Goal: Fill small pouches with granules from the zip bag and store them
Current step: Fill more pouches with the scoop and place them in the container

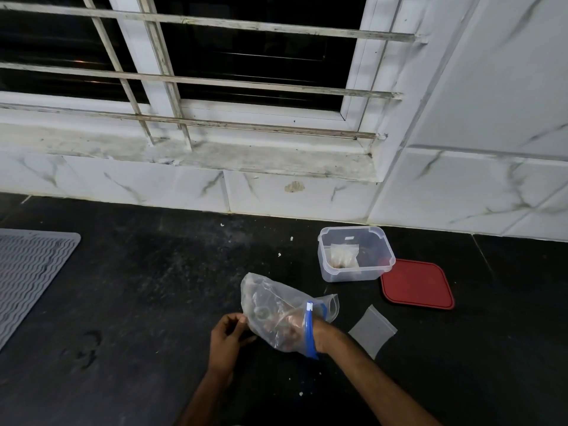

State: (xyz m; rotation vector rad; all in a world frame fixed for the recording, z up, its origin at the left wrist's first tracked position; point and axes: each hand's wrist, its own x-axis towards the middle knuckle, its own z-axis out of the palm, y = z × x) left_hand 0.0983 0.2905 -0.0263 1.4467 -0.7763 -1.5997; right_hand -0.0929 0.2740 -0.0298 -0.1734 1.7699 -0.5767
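Dark stone counter, white tiles and a barred window behind. Your left hand pinches the zip bag at its edge. Your right hand is buried inside it past the blue zip, blurred by plastic, so I can't tell if it's gripping anything. An empty pouch lies just right of that wrist. Beyond that sits a clear tub holding a filled pouch.

Red lid, blue-zipped clear zip bag, wavy grey mat
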